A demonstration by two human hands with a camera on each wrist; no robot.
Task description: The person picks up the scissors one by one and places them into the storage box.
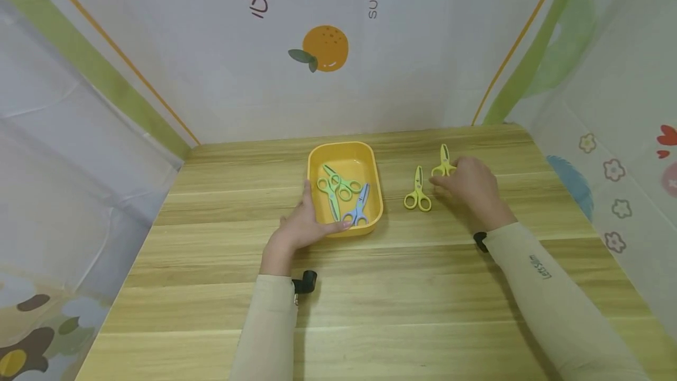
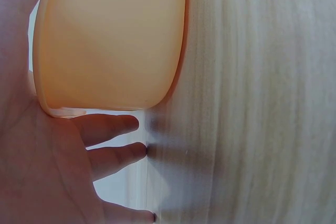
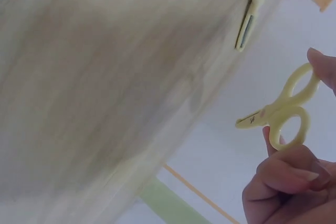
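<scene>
My left hand (image 1: 300,225) rests against the near left corner of a yellow plastic tray (image 1: 346,153). Its thumb lies along the near rim; the other fingers, spread and fairly straight in the left wrist view, sit by the tray's side (image 2: 115,45). Inside the tray lie green scissors (image 1: 331,201), a second green pair (image 1: 346,184) and blue scissors (image 1: 362,201). To the right, my right hand (image 1: 474,187) pinches yellow scissors (image 1: 444,154) by the handle loops, blades pointing away. Other yellow scissors (image 1: 418,190) lie on the table just left of that hand.
The wooden table (image 1: 396,293) ends at a white printed curtain (image 1: 423,63) along its back edge. More curtain (image 1: 597,116) hangs at the right side, and at the left too. A small black device (image 1: 305,281) is at my left wrist.
</scene>
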